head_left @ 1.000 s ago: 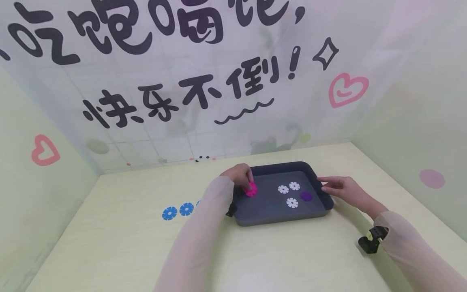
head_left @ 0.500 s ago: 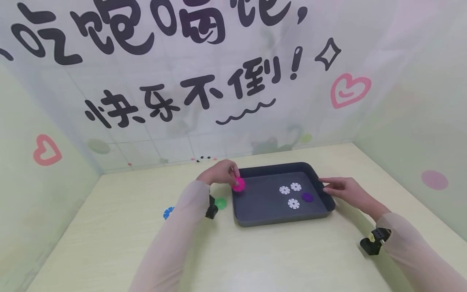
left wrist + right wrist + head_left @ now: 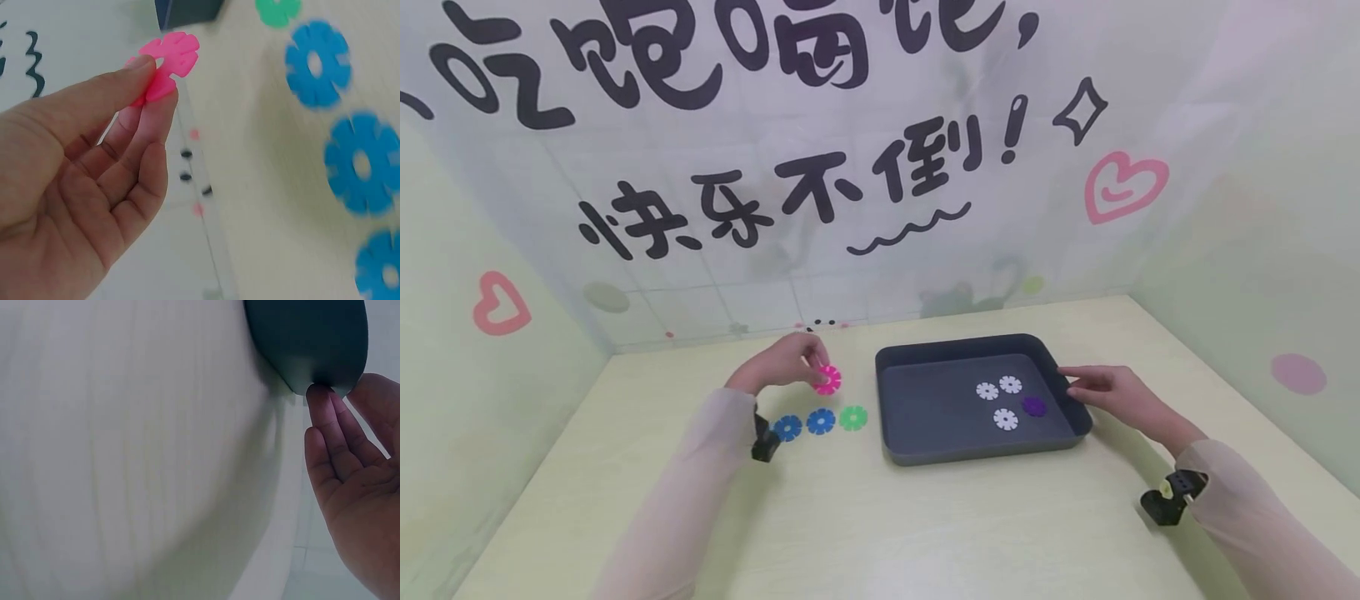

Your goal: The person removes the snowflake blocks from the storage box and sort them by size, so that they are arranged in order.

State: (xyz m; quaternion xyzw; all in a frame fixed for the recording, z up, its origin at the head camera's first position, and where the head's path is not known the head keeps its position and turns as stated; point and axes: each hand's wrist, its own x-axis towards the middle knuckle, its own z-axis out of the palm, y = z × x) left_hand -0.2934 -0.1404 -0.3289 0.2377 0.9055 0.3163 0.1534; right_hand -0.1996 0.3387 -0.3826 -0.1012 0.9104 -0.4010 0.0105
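My left hand [image 3: 784, 364] pinches a pink notched disc [image 3: 176, 55] between thumb and fingertips, above the table left of the grey tray [image 3: 955, 454]. Below it a green notched disc [image 3: 853, 417] and blue discs [image 3: 821, 421] lie in a row; the left wrist view shows three blue ones, the farthest left being hidden by the forearm in the head view. My right hand [image 3: 1108, 396] holds the tray's right end, with fingers against the outer wall [image 3: 306, 344] and thumb on the other side. Inside the tray lie three white discs [image 3: 1005, 419] and a purple disc [image 3: 1033, 406].
The light wooden table [image 3: 880, 533] meets a white back wall [image 3: 775, 283] with large black writing. Pale green side panels [image 3: 467, 417] stand at left and right. Each wrist wears a black camera mount [image 3: 1165, 504].
My left hand has lifted the pink disc out of the tray and carried it left over the table. The green disc and two blue discs now show in the head view. The right hand stays at the tray.
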